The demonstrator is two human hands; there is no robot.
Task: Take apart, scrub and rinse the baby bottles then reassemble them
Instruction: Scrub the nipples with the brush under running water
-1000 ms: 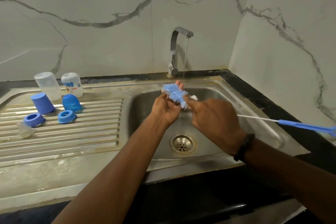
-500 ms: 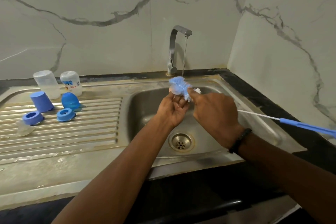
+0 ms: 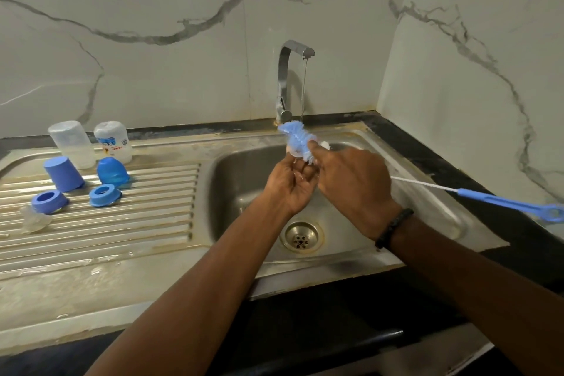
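Over the steel sink [image 3: 360, 256] basin, near its back edge under the tap [image 3: 288, 79], our right hand [image 3: 351, 186] pinches the blue bottle brush [image 3: 297, 140] by its wire. Our left hand [image 3: 290, 186], just beside, curls round a clear teat [image 3: 293, 152] against the bristles.

Only the upturned clear bottle [image 3: 113, 140] on the draining board carried print, a blue label with small red lettering under it, all too blurred to read; nothing else bore legible text.
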